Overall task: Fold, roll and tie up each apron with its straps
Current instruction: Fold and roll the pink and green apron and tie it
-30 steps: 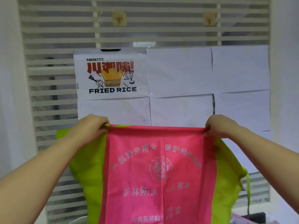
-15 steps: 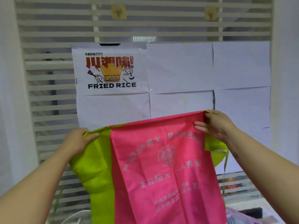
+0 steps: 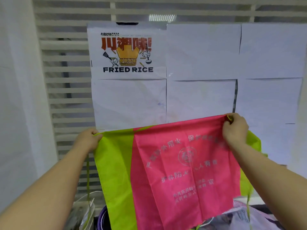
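So here's us holding the apron point(image 3: 182, 163) up in the air in front of the slatted white screen point(image 3: 69, 100). It fills the 6 o'clock part of the view and hangs down from both hands. The pink panel with pale printed characters faces us, and lime green cloth shows on either side of it.

Our left hand point(image 3: 88, 140), out around 8 o'clock, has its fingers curled round the green top corner. Our right hand point(image 3: 235, 128), at roughly 3 to 4 o'clock, pinches the top corner of the pink panel and sits higher than the left one. That makes the top edge slope up from 9 o'clock towards 3 o'clock.

A thin green strap point(image 3: 88, 180) dangles straight down below the left hand. Another thin strap point(image 3: 248, 201) hangs off the right edge at about 5 o'clock.

Behind the apron there's a "FRIED RICE" poster point(image 3: 127, 52) at 11 o'clock, with plain white paper sheets point(image 3: 202, 52) stuck on the screen beside and below it.

Down at 5 o'clock we can see a heap of pale patterned fabric point(image 3: 240, 216). At 7 o'clock there's a purple round container point(image 3: 103, 218) with something clear and plasticky point(image 3: 84, 206) just beside it. It's too blurry for us to say what that is.
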The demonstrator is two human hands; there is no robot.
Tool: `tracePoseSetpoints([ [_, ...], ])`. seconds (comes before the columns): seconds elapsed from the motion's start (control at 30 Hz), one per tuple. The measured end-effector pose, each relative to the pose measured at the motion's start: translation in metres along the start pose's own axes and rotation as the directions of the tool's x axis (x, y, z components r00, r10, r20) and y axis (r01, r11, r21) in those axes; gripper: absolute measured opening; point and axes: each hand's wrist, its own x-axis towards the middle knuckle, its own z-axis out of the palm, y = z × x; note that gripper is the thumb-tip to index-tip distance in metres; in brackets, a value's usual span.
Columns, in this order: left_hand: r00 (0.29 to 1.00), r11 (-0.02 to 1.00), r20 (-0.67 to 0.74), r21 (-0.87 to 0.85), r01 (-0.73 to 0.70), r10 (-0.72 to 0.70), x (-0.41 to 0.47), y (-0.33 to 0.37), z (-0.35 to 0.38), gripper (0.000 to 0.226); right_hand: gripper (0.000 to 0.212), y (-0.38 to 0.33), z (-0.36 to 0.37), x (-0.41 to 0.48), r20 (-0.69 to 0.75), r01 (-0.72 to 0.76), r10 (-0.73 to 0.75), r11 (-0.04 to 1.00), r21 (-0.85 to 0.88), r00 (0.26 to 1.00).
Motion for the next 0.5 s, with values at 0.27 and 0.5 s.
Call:
tracePoseSetpoints([
  [0.27,0.998,0.970,0.054,0.240,-0.047,0.035,0.000,-0.001,0.000,0.014,0.028,0.008,-0.003,-0.002,0.077,0.019,-0.013,0.997,-0.075,0.997],
  [0.5,0.995,0.997,-0.071,0.051,-0.061,0.065,-0.008,0.015,0.000,0.013,0.031,0.004,-0.007,-0.006,0.120,-0.223,0.207,0.965,0.137,0.971],
])
